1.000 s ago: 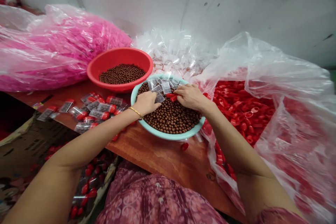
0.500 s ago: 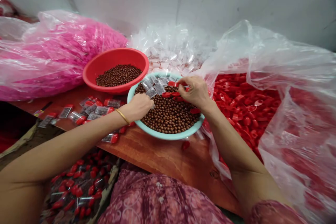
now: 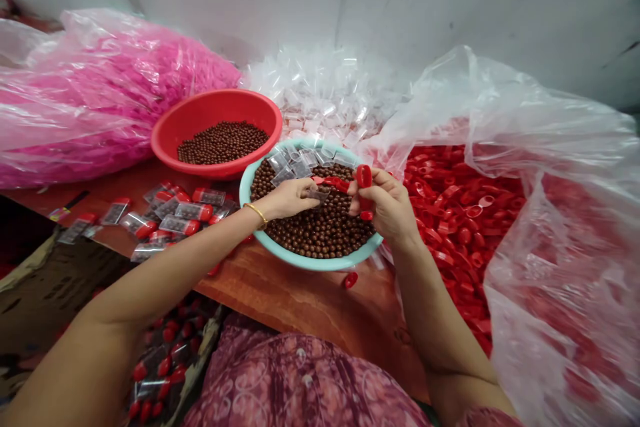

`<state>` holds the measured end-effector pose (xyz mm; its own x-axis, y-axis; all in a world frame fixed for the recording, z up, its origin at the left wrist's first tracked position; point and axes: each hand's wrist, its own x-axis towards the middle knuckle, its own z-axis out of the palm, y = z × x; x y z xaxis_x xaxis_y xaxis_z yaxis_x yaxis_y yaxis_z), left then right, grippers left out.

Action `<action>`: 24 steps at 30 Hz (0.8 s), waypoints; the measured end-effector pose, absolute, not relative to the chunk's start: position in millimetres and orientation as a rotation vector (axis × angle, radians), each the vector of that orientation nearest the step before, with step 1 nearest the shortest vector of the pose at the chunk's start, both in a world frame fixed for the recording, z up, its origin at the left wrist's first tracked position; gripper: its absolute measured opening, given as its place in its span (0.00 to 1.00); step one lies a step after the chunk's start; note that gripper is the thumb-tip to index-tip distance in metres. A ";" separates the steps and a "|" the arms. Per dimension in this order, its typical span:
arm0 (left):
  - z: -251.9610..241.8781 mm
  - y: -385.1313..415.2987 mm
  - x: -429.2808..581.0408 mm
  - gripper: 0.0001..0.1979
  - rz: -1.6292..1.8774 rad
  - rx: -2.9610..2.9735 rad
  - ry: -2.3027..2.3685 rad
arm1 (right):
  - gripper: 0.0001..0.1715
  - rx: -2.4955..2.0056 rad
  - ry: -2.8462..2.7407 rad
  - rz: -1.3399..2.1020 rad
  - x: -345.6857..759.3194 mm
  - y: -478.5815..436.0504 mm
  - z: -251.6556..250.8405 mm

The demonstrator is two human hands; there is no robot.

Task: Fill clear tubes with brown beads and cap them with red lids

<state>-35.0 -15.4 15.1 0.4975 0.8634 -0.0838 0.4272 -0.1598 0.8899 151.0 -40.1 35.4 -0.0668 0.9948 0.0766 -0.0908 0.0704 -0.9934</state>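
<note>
Right hand (image 3: 387, 208), fingers closed on a red plastic cap (image 3: 365, 177), left hand (image 3: 281, 200), fingertips at a small clear sachet (image 3: 318, 195), grip unclear, both above brown balls (image 3: 315, 233) in a teal bowl (image 3: 320, 262), red basin (image 3: 215, 107) beyond

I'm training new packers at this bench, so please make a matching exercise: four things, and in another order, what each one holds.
Things:
1. Red basin
2. Teal bowl
3. Plastic bag on the left
4. Right hand

Contents:
A. A red cap
B. Brown balls only
C. Pink pieces
D. Brown balls with small clear bags on top

Pairs: 1-B, 2-D, 3-C, 4-A
</note>
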 end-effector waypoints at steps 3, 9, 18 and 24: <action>13.2 -23.6 -46.5 0.11 0.718 1.553 0.947 | 0.15 -1.081 -1.224 1.273 149.8 -41.2 31.4; 13.6 -44.5 -55.8 0.13 0.831 1.621 0.951 | 0.12 -1.036 -1.325 1.264 137.1 -43.7 24.5; 10.4 -50.4 -55.6 0.12 0.736 1.970 1.008 | 0.18 -1.094 -1.666 0.939 127.4 -49.7 18.7; 6.6 -46.3 -54.7 0.13 0.842 1.760 0.919 | 0.19 -1.067 -1.723 0.851 128.0 -51.2 14.1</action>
<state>-54.7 -46.3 6.6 0.4812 0.8654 0.1397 0.2148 -0.2710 0.9383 128.0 -51.2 14.1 -0.2126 0.9175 0.3362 0.2905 0.3878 -0.8747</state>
